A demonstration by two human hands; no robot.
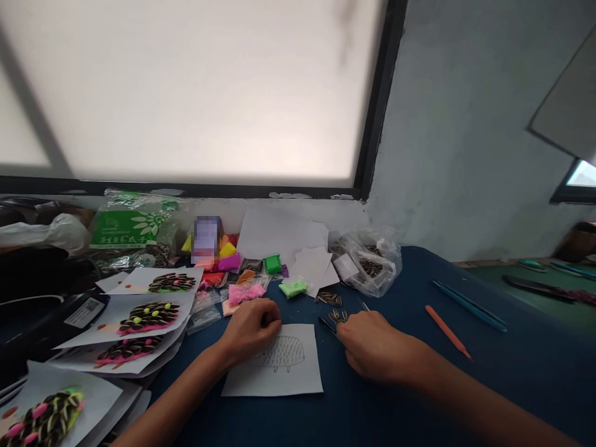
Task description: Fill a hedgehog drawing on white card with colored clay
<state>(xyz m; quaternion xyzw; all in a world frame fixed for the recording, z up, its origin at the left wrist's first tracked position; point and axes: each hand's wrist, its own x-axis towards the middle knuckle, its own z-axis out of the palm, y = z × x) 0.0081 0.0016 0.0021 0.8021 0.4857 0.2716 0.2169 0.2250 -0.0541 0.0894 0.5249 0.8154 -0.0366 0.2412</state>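
A white sheet of paper point(298, 385) lies on the blue tabletop, bearing a pen drawing of a rounded body filled with small marks and short legs. My left hand point(254, 329) rests on its upper left part, fingers curled in; whether they hold anything is hidden. To the right of the sheet, my right hand point(372, 344) is closed at one end of a black pen point(327, 325), its fingertips partly hidden. Loose sunflower seeds point(328, 299) lie just beyond this hand. A thin pale tip point(365, 306) shows behind the knuckles.
At left are stacked cards point(153, 313) decorated with seeds and coloured clay. Packets of clay point(230, 261), a green seed bag point(130, 223), blank papers point(314, 267) and a plastic bag of seeds point(370, 264) line the back. An orange tool point(448, 333) and blue tweezers point(470, 305) lie right.
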